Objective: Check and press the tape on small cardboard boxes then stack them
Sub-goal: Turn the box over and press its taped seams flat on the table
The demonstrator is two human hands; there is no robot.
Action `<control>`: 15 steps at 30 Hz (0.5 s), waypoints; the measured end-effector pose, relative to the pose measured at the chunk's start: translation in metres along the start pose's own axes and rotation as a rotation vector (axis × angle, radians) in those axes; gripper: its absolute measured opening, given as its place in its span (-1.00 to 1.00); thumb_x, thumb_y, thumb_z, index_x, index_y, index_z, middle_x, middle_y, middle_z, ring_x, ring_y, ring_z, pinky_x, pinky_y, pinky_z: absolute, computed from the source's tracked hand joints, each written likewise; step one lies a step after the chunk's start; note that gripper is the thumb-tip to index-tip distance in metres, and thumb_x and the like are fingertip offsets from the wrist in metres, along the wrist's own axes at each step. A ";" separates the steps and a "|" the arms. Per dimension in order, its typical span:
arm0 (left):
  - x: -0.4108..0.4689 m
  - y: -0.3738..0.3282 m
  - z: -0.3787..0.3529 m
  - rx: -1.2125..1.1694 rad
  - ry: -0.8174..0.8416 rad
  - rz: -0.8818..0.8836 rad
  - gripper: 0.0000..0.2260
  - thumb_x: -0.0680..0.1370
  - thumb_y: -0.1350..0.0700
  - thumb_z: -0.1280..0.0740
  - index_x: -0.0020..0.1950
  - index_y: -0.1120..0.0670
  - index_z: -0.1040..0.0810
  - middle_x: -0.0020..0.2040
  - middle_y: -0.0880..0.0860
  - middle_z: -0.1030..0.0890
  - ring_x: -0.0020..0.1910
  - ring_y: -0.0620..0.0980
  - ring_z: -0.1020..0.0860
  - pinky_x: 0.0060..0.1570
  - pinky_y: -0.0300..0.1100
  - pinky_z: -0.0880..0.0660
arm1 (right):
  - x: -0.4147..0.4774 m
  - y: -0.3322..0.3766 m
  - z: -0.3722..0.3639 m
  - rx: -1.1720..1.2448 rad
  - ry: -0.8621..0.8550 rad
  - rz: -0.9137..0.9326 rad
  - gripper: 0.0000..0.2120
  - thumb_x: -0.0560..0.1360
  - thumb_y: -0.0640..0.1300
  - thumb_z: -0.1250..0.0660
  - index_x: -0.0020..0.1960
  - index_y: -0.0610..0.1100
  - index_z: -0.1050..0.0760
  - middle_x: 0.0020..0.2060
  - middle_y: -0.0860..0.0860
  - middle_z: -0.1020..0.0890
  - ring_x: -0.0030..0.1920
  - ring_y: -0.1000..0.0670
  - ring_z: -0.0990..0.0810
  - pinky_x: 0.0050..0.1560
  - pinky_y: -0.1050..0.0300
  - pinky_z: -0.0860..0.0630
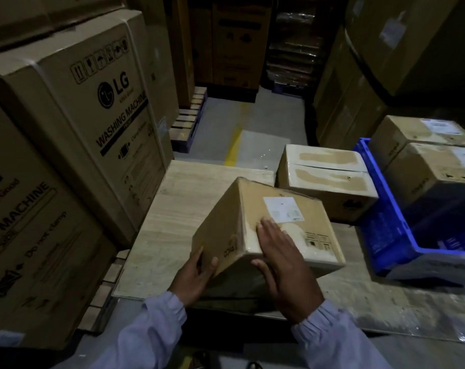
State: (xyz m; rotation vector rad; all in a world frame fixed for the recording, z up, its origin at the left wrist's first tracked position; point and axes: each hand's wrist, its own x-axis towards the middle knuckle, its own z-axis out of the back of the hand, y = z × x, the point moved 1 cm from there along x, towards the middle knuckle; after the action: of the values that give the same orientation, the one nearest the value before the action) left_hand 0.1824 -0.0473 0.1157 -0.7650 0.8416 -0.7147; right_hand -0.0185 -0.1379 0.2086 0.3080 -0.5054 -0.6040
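**TAPE CHECK: BOX IN HAND AT CENTRE FRAME**

Small cardboard box (279, 206) at centre of frame, tilted, over a pale wooden board (172, 222). Left hand (196, 275) at lower centre, gripping the box's near left corner, thumb on the side face, fingers curled beneath. Right hand (282, 262) laid flat on the top face, fingers straight and pressed together over the glossy tape strip, thumb at the near edge. Forearms in pale sleeves, entering from the bottom edge. Second box (324, 179) right of centre, just beyond the held one. Blue crate (386, 230) at right edge, holding further boxes.
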 end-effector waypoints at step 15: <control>-0.020 -0.021 0.054 -0.693 -0.033 -0.086 -0.47 0.37 -0.04 -0.38 0.31 0.10 -0.49 0.12 0.08 -0.66 0.13 0.07 -0.61 0.13 -0.08 -0.51 | -0.032 -0.045 -0.014 0.329 0.088 -0.535 -0.11 0.46 0.02 -0.44 0.58 -0.07 0.03 0.40 0.03 -0.39 0.37 0.02 -0.39 0.33 0.16 -0.35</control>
State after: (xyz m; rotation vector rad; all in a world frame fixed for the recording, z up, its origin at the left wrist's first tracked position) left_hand 0.2133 -0.0271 0.1644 -1.4342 1.0429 -0.4756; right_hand -0.0544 -0.1519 0.1672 0.7938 -0.4365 -1.0215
